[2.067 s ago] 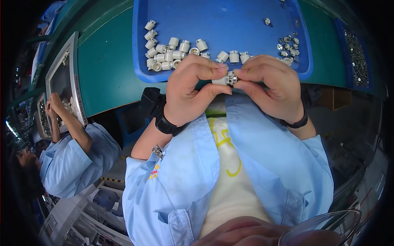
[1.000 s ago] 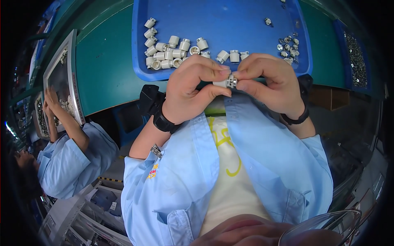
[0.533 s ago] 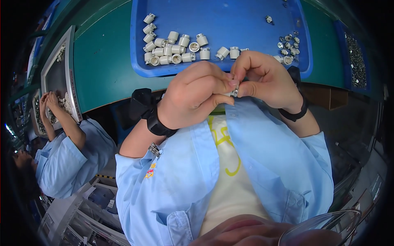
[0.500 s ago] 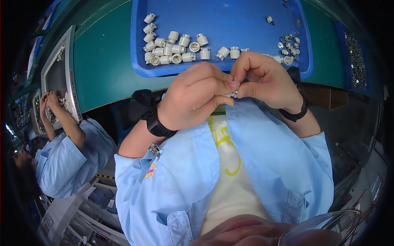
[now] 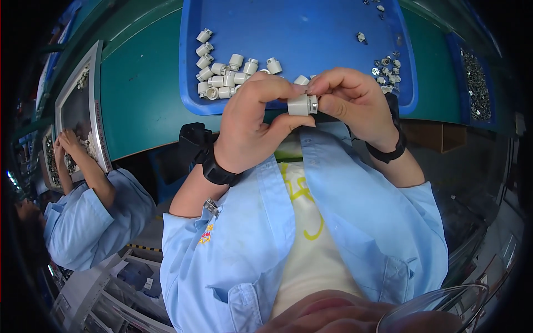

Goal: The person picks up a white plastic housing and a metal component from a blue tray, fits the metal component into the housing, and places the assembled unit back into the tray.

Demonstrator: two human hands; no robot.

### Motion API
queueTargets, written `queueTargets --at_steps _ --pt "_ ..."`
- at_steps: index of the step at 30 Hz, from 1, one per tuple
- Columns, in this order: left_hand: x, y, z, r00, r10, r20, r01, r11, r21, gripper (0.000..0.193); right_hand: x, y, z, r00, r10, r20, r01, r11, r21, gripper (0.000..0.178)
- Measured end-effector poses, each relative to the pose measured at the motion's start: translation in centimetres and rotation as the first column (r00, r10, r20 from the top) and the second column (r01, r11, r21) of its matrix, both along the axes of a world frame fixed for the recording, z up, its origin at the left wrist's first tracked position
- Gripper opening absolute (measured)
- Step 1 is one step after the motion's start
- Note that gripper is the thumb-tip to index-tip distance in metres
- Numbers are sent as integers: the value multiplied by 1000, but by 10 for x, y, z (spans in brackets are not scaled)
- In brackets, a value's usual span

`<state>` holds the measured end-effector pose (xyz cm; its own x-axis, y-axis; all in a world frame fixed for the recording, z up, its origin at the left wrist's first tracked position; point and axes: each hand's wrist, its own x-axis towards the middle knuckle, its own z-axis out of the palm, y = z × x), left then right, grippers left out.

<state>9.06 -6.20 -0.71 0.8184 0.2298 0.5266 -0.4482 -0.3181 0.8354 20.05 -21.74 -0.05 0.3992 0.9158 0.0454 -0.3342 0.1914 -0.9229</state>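
My left hand is closed round a white cylindrical lamp socket, thumb below and fingers above, in front of my chest by the tray's near edge. The socket lies on its side, its silvery metal end pointing right. At that end, my right hand pinches with thumb and forefinger against the metal; whether a small part sits between the fingertips is hidden. Several similar white sockets lie loosely on the left of the blue tray. Some further ones are partly covered by my hands.
Small white-and-metal inserts lie scattered at the tray's right side. Beyond them on the green table stands a blue bin of tiny metal parts. At the left, a co-worker's hands work over a framed tray.
Both hands have shifted slightly up toward the tray. The left fingers have opened wider round the socket, so its white body now shows; before, only its metal end was visible between the fingertips.
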Motion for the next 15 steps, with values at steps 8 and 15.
queueTargets --at_steps 8,15 --pt "-1 8 1 1000 22 -4 -22 998 57 43 1 5 2 998 -32 60 35 998 -43 21" --pt "0 14 11 999 -28 -17 31 975 222 34 2 10 6 1000 27 9 -27 998 -57 17"
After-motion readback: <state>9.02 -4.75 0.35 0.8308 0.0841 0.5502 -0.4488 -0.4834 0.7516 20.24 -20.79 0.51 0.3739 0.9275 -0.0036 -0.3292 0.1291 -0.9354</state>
